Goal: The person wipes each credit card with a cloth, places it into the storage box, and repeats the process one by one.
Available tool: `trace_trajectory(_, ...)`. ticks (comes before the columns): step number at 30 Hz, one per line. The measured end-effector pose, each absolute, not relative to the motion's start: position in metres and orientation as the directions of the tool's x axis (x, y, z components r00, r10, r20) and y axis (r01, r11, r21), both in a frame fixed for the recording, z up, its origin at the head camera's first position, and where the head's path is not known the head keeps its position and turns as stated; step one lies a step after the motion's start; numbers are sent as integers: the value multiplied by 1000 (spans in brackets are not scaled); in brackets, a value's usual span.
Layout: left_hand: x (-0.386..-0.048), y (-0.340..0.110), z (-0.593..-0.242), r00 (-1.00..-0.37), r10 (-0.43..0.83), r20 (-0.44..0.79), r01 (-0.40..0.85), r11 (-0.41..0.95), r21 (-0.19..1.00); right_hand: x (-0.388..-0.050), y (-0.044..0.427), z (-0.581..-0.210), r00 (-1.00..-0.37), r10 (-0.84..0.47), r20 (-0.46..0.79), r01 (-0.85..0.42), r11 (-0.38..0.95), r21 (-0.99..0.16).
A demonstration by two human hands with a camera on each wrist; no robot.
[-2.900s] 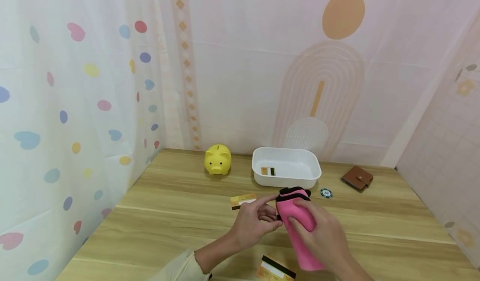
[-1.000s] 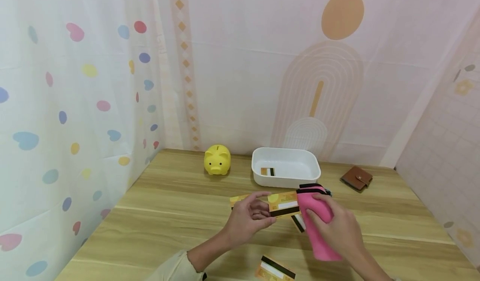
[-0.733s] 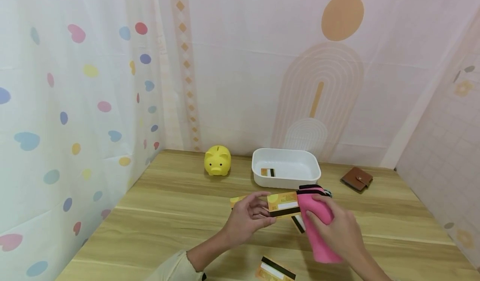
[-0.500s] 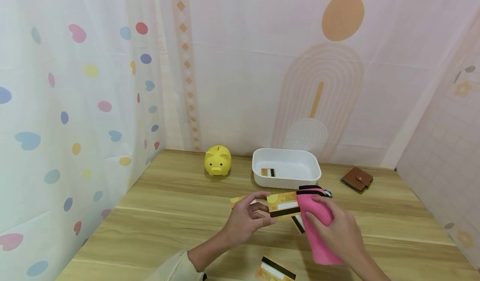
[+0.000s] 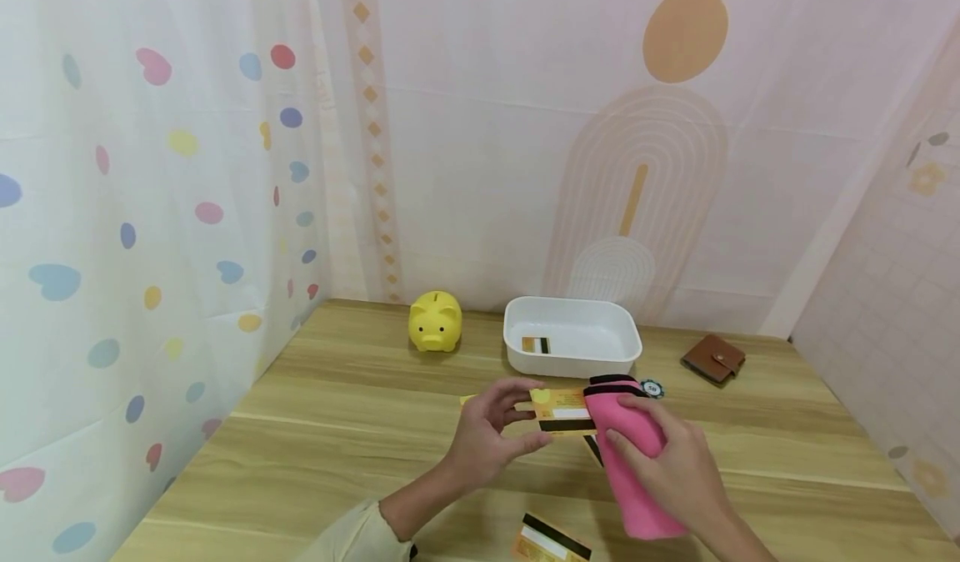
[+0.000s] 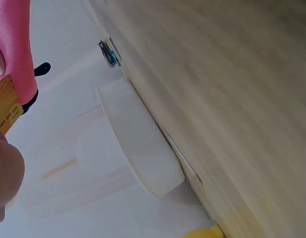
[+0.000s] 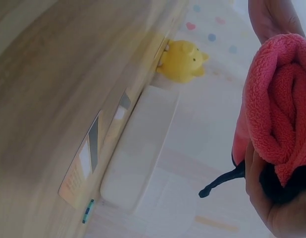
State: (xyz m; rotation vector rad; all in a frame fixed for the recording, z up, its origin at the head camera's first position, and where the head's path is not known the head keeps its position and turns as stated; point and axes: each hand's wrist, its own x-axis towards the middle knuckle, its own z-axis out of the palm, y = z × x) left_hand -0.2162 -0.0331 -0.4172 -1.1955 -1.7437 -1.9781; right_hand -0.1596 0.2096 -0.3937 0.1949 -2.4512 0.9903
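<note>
My left hand (image 5: 487,433) pinches a yellow-orange bank card (image 5: 564,413) near its left end, finger at the top edge and thumb at the bottom. The card's right end meets a folded pink plush towel (image 5: 626,462) with black edging; whether it goes inside the folds is hidden. My right hand (image 5: 678,466) grips the towel, thumb in front and fingers partly hidden. A black loop (image 7: 222,181) hangs from the towel in the right wrist view. Partly covered by the towel, another card (image 5: 593,451) lies on the table. One more card (image 5: 553,539) lies near the front edge.
At the back stand a yellow piggy bank (image 5: 435,322) and a white tub (image 5: 573,366) with a card (image 5: 536,345) inside. A round chip (image 5: 652,388) and a brown wallet (image 5: 714,358) lie to the right. A further card (image 5: 467,400) is mostly hidden behind my left hand.
Since the oldest frame, the held card has come into clear view and the towel has moved right. In the last half second, towel and card shifted slightly left, uncovering the chip.
</note>
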Motion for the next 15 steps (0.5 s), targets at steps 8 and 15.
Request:
trace_trajectory(8, -216, -33, -416, -600, 257, 758, 726, -224, 650, -157, 207, -393, -875, 43, 482, -306, 723, -620)
trace_trajectory(15, -220, -34, -419, -572, 254, 780, 763, -186, 619, -155, 205, -391, -888, 40, 457, -297, 709, -640)
